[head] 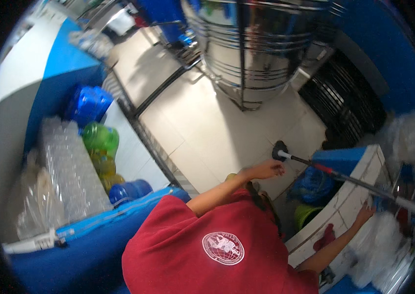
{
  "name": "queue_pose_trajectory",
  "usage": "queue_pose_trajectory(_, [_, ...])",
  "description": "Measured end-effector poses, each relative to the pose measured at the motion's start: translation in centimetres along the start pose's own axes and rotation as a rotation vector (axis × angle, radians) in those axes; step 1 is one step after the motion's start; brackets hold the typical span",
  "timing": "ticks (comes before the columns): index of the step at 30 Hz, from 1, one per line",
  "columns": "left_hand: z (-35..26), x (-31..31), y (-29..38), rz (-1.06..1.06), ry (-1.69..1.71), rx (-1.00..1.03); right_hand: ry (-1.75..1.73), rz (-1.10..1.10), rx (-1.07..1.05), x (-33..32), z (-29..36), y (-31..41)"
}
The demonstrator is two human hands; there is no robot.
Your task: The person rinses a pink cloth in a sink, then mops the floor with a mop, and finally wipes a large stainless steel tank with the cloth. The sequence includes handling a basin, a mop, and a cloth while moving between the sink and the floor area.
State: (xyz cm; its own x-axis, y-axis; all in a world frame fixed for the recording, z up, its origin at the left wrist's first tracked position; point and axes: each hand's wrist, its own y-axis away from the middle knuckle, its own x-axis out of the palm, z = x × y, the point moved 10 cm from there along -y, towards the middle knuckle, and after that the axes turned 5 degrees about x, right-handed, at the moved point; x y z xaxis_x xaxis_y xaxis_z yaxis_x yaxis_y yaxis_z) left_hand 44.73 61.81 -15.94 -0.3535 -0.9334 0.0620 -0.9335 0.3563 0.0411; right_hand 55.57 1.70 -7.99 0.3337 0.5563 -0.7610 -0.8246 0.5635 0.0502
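My left hand (271,169) reaches over the tiled floor with loosely bent fingers and nothing seen in it. Close beyond it is a dark mop or brush head (279,150) on a long pole (354,179) with red parts. The pole slants right across a white tiled ledge (339,211). My right hand (366,212) is over that ledge, just on the near side of the pole; blur hides whether its fingers touch anything. A dark red cloth (324,238) lies on the ledge beside my right forearm.
A large shiny metal tank (266,58) in a frame stands ahead, with black crates (343,97) to its right. At left, a shelf holds blue jugs (88,104), green bottles (101,137) and stacked clear plastic containers (73,165). A green bucket (305,217) sits below the ledge.
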Motion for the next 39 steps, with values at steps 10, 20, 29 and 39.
queue_pose_trajectory(10, [2.2, -8.9, 20.7, -0.763, -0.007, -0.267, -0.795, -0.114, 0.165, 5.3, 7.2, -8.6])
queue_pose_trajectory(20, [-4.7, 0.0, 8.2, -0.54, -0.479, 0.031, -0.912, 0.458, -0.311, 18.6, 30.2, 21.6])
queue_pose_trajectory(29, [-2.2, -4.6, 6.3, -0.303, -0.359, -0.039, -1.174, 0.95, -0.423, 20.9, 38.6, 43.7])
queue_pose_trajectory(39, [5.6, -26.2, 29.7, -0.533, -0.749, -0.21, -0.746, 1.448, -0.648, 34.1, 47.1, 69.6])
